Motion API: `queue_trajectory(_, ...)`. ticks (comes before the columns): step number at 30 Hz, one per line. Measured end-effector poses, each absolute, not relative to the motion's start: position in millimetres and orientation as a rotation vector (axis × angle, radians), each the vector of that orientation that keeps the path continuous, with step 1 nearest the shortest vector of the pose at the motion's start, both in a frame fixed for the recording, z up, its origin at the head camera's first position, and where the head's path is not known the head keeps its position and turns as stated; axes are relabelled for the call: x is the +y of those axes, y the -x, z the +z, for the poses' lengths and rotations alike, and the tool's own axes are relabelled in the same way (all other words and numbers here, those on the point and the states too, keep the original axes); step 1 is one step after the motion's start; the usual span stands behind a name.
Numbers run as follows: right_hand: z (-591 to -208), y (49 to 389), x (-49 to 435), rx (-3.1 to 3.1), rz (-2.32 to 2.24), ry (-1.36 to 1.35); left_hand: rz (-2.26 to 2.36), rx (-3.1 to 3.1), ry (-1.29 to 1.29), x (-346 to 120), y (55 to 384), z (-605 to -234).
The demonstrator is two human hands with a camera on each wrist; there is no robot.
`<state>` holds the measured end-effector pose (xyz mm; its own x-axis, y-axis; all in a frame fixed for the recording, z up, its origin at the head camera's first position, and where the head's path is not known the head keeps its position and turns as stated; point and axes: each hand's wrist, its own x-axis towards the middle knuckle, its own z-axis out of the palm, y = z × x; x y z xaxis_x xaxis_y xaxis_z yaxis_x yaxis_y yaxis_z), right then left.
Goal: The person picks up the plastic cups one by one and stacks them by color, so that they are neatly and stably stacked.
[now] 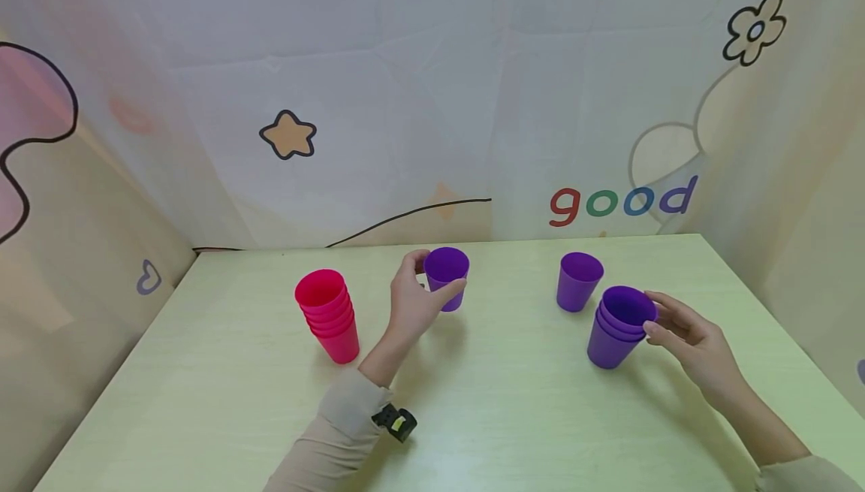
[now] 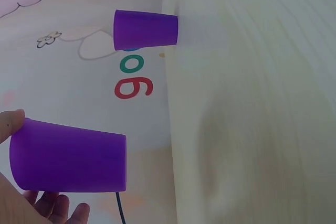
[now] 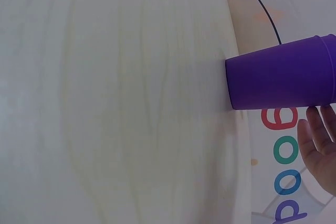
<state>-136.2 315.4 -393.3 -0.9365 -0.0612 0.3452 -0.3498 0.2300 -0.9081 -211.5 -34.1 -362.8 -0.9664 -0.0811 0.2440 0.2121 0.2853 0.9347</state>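
My left hand [image 1: 417, 303] holds a single purple cup [image 1: 446, 270] upright by its sides, thumb in front and fingers behind. Its base is above the table in the left wrist view, where the same cup [image 2: 73, 158] lies between thumb and fingers. At the right, a nested stack of purple cups [image 1: 610, 342] stands on the table. The fingertips of my right hand [image 1: 699, 349] touch the right edge of this stack near the rim, with thumb and fingers spread rather than wrapped round it. In the right wrist view the fingers reach the stack's side [image 3: 283, 74].
Another purple cup [image 1: 577, 283] stands just behind the purple stack. Left of my left hand is a nested stack of red-pink cups [image 1: 338, 338]. The pale table [image 1: 500, 402] ends at a printed cloth backdrop [image 1: 419, 116], which also hangs on both sides.
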Motion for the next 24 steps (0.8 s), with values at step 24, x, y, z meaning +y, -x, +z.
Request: queue_trajectory(24,-392.8,136.2,315.7,-2.26,1.794,-0.391,-1.831,-2.331,0.267,1.1,206.6,-345.8)
